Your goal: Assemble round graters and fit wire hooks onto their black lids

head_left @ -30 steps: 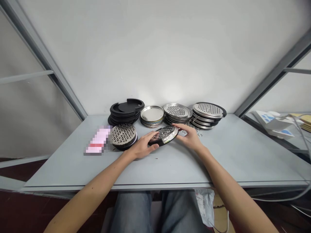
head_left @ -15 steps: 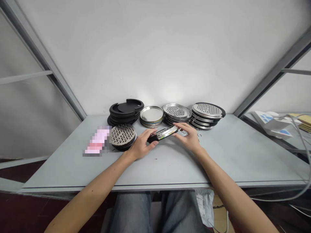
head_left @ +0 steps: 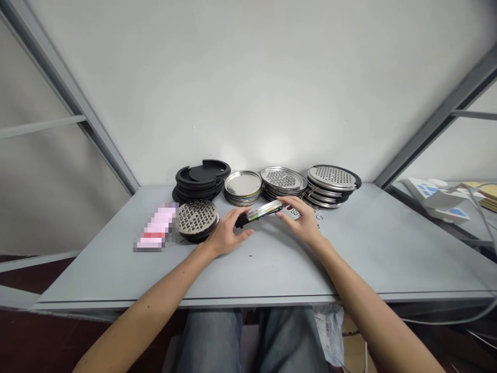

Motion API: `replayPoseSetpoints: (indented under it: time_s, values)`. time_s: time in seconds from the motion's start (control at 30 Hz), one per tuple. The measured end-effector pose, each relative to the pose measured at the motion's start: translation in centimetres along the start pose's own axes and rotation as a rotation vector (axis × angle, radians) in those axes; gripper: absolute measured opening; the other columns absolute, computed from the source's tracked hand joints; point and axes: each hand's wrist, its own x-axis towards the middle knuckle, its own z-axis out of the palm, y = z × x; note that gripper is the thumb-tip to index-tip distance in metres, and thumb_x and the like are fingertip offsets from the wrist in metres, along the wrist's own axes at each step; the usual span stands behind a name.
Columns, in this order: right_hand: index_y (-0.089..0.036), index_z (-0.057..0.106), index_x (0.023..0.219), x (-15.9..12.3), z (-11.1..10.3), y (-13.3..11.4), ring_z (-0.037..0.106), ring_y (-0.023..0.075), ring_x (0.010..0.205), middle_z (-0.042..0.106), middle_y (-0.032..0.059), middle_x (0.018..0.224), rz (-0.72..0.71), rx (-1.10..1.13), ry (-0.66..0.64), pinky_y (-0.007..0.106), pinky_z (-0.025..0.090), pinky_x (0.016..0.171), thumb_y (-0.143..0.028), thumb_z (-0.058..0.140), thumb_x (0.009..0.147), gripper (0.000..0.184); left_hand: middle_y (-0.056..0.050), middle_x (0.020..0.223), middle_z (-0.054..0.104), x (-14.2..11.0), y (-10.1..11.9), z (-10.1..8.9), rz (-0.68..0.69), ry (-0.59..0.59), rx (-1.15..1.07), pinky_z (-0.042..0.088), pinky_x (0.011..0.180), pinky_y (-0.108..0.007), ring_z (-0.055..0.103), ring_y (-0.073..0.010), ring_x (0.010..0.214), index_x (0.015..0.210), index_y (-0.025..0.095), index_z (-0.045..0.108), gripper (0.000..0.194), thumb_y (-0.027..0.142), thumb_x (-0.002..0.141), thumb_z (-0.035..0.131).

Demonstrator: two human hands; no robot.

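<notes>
Between my two hands, above the table, a round metal grater [head_left: 264,210] with a black rim is held tilted and seen nearly edge-on. My left hand [head_left: 229,232] grips its black left end, the thumb standing a little off the near edge. At the other end, my right hand [head_left: 301,220] holds the silver edge with fingertips on top and thumb below. Close to my left wrist lies a pile of toothed grater discs [head_left: 197,217]. Behind the held grater stand a stack of plain metal discs [head_left: 243,183] and a stack of rimmed grating plates [head_left: 283,178].
Black ring holders [head_left: 202,178] are piled at the back left. Graters in black holders [head_left: 334,178] are stacked at the back right. Small metal rings [head_left: 319,217] lie beyond my right hand. A blurred pink item [head_left: 157,228] lies left. White boxes [head_left: 438,199] stand off to the right.
The grater has tipped so its perforated face is now hardly visible and its side shows more. My left thumb has come slightly away from its edge. Both hands stay in place.
</notes>
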Motion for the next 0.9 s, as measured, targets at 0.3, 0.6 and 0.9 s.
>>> replayPoseSetpoints:
  time_s: [0.3,0.6,0.9]
  values:
    - [-0.025,0.059,0.123,-0.1,0.0,0.2,0.056,0.0273,0.110,0.059,0.0093,0.122,-0.055,0.053,-0.016,0.045,0.047,0.095,-0.037,0.064,0.080,0.045,-0.010,0.115,0.062,0.1,-0.2,0.3,-0.010,0.010,0.012,0.045,0.096,-0.040,0.058,-0.0241,0.109,0.121,0.019,0.052,0.033,0.031,0.091,0.051]
    - [-0.024,0.064,0.113,-0.1,-0.7,0.9,0.056,0.0282,0.114,0.064,0.0091,0.117,-0.075,0.169,-0.280,0.046,0.044,0.100,-0.040,0.070,0.076,0.041,-0.008,0.129,0.055,-0.1,0.1,-0.3,0.105,-0.129,0.145,0.039,0.104,-0.041,0.049,-0.0238,0.120,0.131,0.025,0.050,0.043,0.030,0.089,0.057]
    - [-0.021,0.063,0.118,-0.2,-0.3,1.3,0.054,0.0310,0.119,0.061,0.0129,0.126,-0.045,0.067,-0.423,0.048,0.042,0.102,-0.045,0.072,0.072,0.053,-0.008,0.131,0.054,0.0,-0.3,-0.2,0.104,-0.218,0.263,0.033,0.109,-0.043,0.041,-0.0247,0.128,0.127,0.026,0.055,0.043,0.032,0.085,0.063]
